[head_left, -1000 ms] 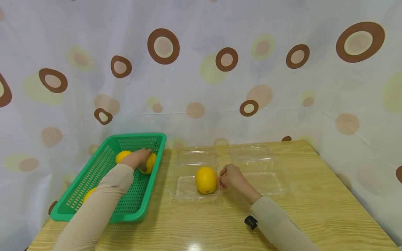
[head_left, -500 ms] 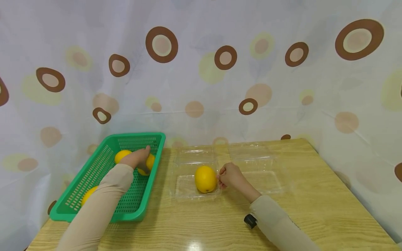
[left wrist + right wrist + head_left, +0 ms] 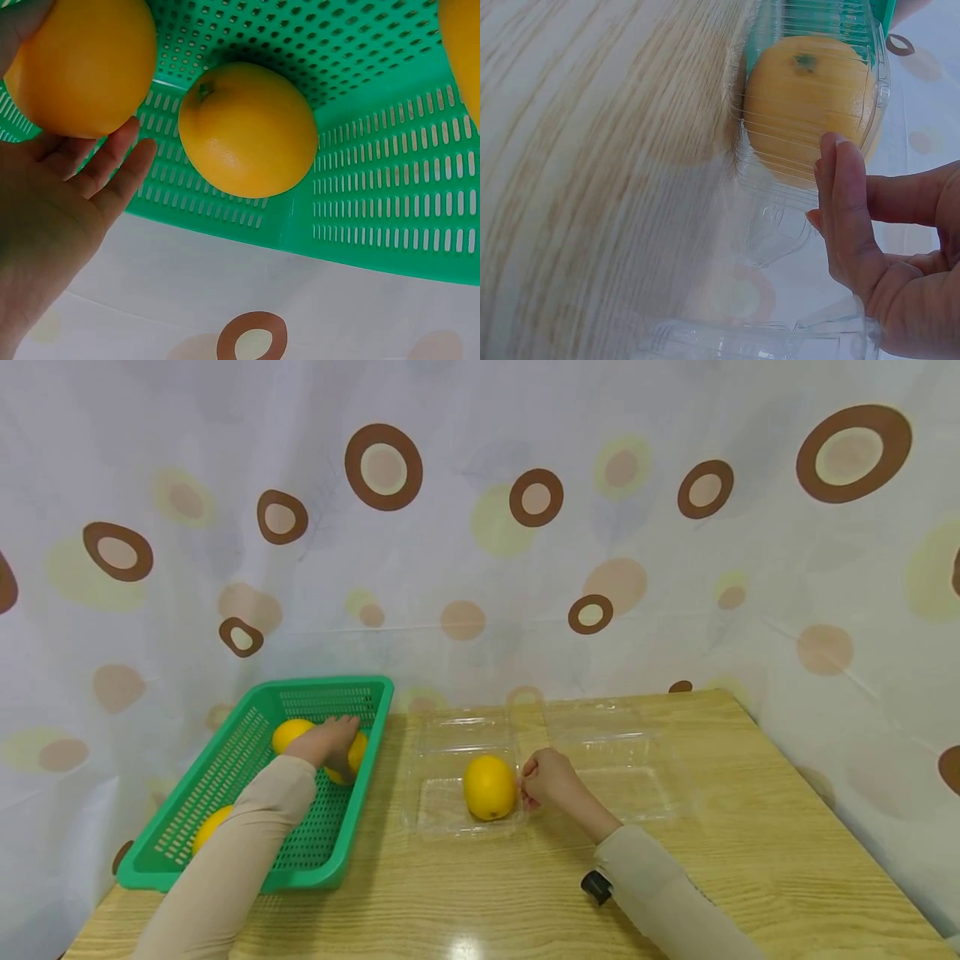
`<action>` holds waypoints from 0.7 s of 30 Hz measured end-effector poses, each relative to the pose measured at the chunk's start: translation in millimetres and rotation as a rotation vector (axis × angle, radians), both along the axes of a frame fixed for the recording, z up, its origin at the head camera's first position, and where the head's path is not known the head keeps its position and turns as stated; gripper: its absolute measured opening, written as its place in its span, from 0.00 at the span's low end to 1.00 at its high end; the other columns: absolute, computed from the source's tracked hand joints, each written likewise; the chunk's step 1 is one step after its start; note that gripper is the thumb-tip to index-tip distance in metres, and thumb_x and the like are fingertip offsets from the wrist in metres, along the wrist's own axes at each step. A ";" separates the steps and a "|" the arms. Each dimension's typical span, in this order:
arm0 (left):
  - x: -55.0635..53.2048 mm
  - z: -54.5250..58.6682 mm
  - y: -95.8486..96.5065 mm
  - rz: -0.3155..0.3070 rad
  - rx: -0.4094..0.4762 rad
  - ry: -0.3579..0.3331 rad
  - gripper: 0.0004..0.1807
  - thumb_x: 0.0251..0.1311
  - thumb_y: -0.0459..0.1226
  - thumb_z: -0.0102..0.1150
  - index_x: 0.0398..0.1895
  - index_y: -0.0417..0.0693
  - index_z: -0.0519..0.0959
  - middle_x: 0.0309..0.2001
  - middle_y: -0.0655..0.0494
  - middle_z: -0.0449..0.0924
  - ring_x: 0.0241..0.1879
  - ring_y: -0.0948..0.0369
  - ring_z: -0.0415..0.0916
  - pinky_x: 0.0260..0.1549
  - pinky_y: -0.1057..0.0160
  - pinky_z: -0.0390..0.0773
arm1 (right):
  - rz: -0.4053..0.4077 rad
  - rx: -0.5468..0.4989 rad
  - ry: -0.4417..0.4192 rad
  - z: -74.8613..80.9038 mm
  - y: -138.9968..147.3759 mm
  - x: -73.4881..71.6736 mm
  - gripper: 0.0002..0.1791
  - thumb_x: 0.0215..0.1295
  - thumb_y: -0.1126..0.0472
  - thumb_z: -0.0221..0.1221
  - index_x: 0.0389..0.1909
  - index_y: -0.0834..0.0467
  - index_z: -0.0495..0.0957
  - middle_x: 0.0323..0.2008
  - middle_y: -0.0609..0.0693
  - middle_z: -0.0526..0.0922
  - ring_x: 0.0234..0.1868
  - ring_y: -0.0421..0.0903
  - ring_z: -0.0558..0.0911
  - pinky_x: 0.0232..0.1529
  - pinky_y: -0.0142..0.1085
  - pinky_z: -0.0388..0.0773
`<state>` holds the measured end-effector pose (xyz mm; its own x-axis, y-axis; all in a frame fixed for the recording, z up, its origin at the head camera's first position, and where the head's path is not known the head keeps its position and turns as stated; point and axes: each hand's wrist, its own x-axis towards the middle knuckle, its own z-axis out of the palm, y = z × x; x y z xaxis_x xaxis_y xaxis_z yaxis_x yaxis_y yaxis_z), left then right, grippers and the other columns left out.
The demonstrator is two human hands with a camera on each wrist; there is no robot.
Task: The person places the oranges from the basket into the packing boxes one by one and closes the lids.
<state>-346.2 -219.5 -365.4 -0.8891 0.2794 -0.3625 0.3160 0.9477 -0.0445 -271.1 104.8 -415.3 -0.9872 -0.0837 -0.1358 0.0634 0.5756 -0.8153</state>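
Observation:
In the head view, my left hand (image 3: 322,745) reaches into the green basket (image 3: 358,817) and grips an orange (image 3: 358,753) near its right wall. The left wrist view has the thumb on one side of this orange (image 3: 86,71) and fingers curled beneath it. A second orange (image 3: 247,131) lies just beside the fingertips. My right hand (image 3: 555,785) pinches the edge of a clear plastic container (image 3: 442,806) between thumb and fingers. Inside that container sits one orange (image 3: 490,787), seen through its ribbed wall in the right wrist view.
Another clear container (image 3: 622,789) with a raised lid stands to the right, behind my right hand. One more orange (image 3: 212,828) lies at the basket's near left, partly behind my left sleeve. A patterned curtain (image 3: 465,568) hangs along the table's back edge.
My left hand and its orange have shifted slightly toward me inside the basket. The right hand keeps its place at the container's edge. The head view has tilted a little.

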 end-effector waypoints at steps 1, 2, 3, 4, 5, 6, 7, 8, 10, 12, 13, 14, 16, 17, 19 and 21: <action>0.1 -0.4 -0.8 -0.010 -0.003 0.007 0.52 0.39 0.43 0.70 0.65 0.29 0.52 0.63 0.31 0.56 0.61 0.35 0.55 0.59 0.43 0.61 | 0.001 0.001 0.000 0.5 -0.3 0.1 0.06 0.56 0.72 0.57 0.32 0.71 0.72 0.17 0.57 0.80 0.15 0.44 0.79 0.22 0.38 0.80; 0.4 -0.6 -1.5 -0.019 -0.008 0.013 0.52 0.39 0.43 0.71 0.65 0.30 0.53 0.63 0.32 0.57 0.61 0.36 0.56 0.58 0.43 0.63 | 0.001 0.001 0.001 1.0 -0.5 0.4 0.06 0.56 0.72 0.57 0.32 0.71 0.72 0.17 0.57 0.80 0.15 0.44 0.79 0.22 0.37 0.80; 0.5 -1.0 -2.0 -0.029 -0.016 0.019 0.52 0.39 0.43 0.71 0.65 0.31 0.54 0.62 0.32 0.58 0.61 0.37 0.57 0.57 0.43 0.64 | -0.001 -0.003 0.000 1.7 -0.7 0.7 0.06 0.56 0.72 0.57 0.33 0.71 0.72 0.17 0.57 0.80 0.14 0.44 0.79 0.22 0.38 0.80; 0.8 -1.5 -2.6 -0.041 -0.023 0.026 0.51 0.39 0.44 0.71 0.65 0.31 0.54 0.62 0.33 0.58 0.60 0.37 0.58 0.56 0.43 0.65 | 0.000 -0.005 -0.003 2.6 -0.9 1.3 0.06 0.56 0.72 0.57 0.32 0.71 0.72 0.17 0.57 0.80 0.14 0.43 0.79 0.22 0.38 0.80; 1.2 -1.6 -3.2 -0.050 -0.030 0.033 0.51 0.40 0.44 0.70 0.65 0.32 0.55 0.62 0.34 0.59 0.60 0.38 0.59 0.55 0.43 0.66 | -0.002 -0.009 -0.006 3.3 -1.1 1.8 0.05 0.56 0.72 0.57 0.32 0.71 0.72 0.17 0.57 0.80 0.14 0.43 0.78 0.22 0.38 0.80; 1.9 -1.5 -3.7 -0.061 -0.035 0.044 0.50 0.40 0.44 0.70 0.65 0.33 0.56 0.61 0.34 0.60 0.59 0.39 0.60 0.53 0.42 0.67 | -0.005 -0.011 -0.010 3.9 -1.2 2.2 0.06 0.56 0.72 0.57 0.32 0.71 0.72 0.17 0.57 0.80 0.14 0.43 0.78 0.23 0.38 0.80; 2.3 -1.5 -4.3 -0.071 -0.039 0.055 0.49 0.39 0.44 0.71 0.64 0.34 0.57 0.60 0.35 0.61 0.58 0.39 0.61 0.53 0.42 0.67 | -0.008 -0.013 -0.012 4.2 -1.4 2.7 0.05 0.56 0.72 0.57 0.32 0.71 0.72 0.17 0.57 0.80 0.14 0.43 0.78 0.23 0.38 0.80; 2.9 -1.2 -4.8 -0.081 -0.041 0.069 0.48 0.39 0.44 0.71 0.63 0.34 0.58 0.59 0.35 0.62 0.57 0.40 0.62 0.52 0.42 0.68 | -0.010 -0.014 -0.013 4.6 -1.4 3.1 0.05 0.56 0.73 0.57 0.32 0.71 0.72 0.17 0.57 0.80 0.14 0.43 0.78 0.23 0.38 0.80; 3.7 0.0 -5.7 -0.096 -0.040 0.100 0.47 0.38 0.44 0.72 0.62 0.36 0.60 0.58 0.37 0.63 0.55 0.41 0.63 0.51 0.41 0.68 | -0.008 -0.007 -0.010 4.8 -1.7 4.0 0.05 0.56 0.72 0.57 0.32 0.71 0.72 0.17 0.57 0.80 0.14 0.43 0.78 0.23 0.38 0.80; 4.5 2.4 -6.4 -0.107 -0.043 0.130 0.46 0.37 0.43 0.72 0.60 0.37 0.62 0.56 0.38 0.64 0.54 0.42 0.64 0.50 0.40 0.67 | -0.008 -0.004 -0.007 5.0 -1.9 4.7 0.05 0.56 0.72 0.57 0.32 0.71 0.72 0.17 0.57 0.80 0.14 0.42 0.78 0.23 0.38 0.80; 4.7 3.8 -6.6 -0.109 -0.042 0.142 0.45 0.36 0.43 0.72 0.60 0.37 0.62 0.56 0.38 0.65 0.54 0.42 0.64 0.51 0.40 0.67 | -0.007 -0.003 -0.005 5.3 -1.9 5.2 0.05 0.56 0.72 0.57 0.32 0.71 0.72 0.17 0.57 0.80 0.14 0.42 0.78 0.23 0.38 0.80; 5.3 5.5 -6.7 -0.111 -0.043 0.154 0.46 0.35 0.43 0.72 0.60 0.37 0.62 0.56 0.38 0.65 0.54 0.42 0.64 0.51 0.39 0.67 | -0.006 -0.003 -0.004 5.3 -1.9 5.4 0.06 0.56 0.72 0.57 0.32 0.71 0.72 0.16 0.57 0.80 0.13 0.42 0.78 0.23 0.38 0.80; 6.6 8.7 -6.6 -0.111 -0.046 0.171 0.47 0.35 0.44 0.73 0.60 0.36 0.62 0.56 0.38 0.65 0.54 0.42 0.64 0.51 0.39 0.66 | -0.003 -0.003 -0.003 4.8 -1.7 5.7 0.06 0.56 0.72 0.57 0.32 0.71 0.72 0.16 0.57 0.80 0.13 0.42 0.78 0.23 0.39 0.80; 7.4 10.2 -6.7 -0.108 -0.047 0.177 0.47 0.35 0.44 0.73 0.60 0.35 0.61 0.56 0.37 0.65 0.55 0.42 0.63 0.52 0.38 0.65 | -0.005 -0.008 -0.006 5.0 -1.7 5.7 0.06 0.56 0.72 0.57 0.32 0.71 0.72 0.16 0.57 0.80 0.13 0.42 0.78 0.24 0.39 0.80; 9.1 13.2 -6.5 -0.104 -0.048 0.188 0.48 0.34 0.44 0.73 0.60 0.34 0.61 0.55 0.37 0.65 0.55 0.41 0.63 0.52 0.39 0.66 | -0.008 -0.012 -0.006 5.1 -1.6 5.8 0.05 0.56 0.72 0.57 0.32 0.71 0.72 0.16 0.57 0.79 0.13 0.42 0.78 0.24 0.39 0.80; 10.9 15.8 -6.4 -0.105 -0.051 0.198 0.48 0.34 0.44 0.73 0.59 0.33 0.61 0.54 0.36 0.65 0.54 0.41 0.63 0.51 0.40 0.66 | -0.005 -0.009 0.000 5.5 -1.5 5.8 0.05 0.56 0.72 0.57 0.32 0.71 0.72 0.16 0.57 0.79 0.13 0.42 0.78 0.24 0.39 0.80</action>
<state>-335.2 -225.9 -349.6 -0.9114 0.3599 -0.1996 0.3931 0.9049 -0.1630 -265.3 103.3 -409.8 -0.9876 -0.0796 -0.1354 0.0667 0.5678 -0.8204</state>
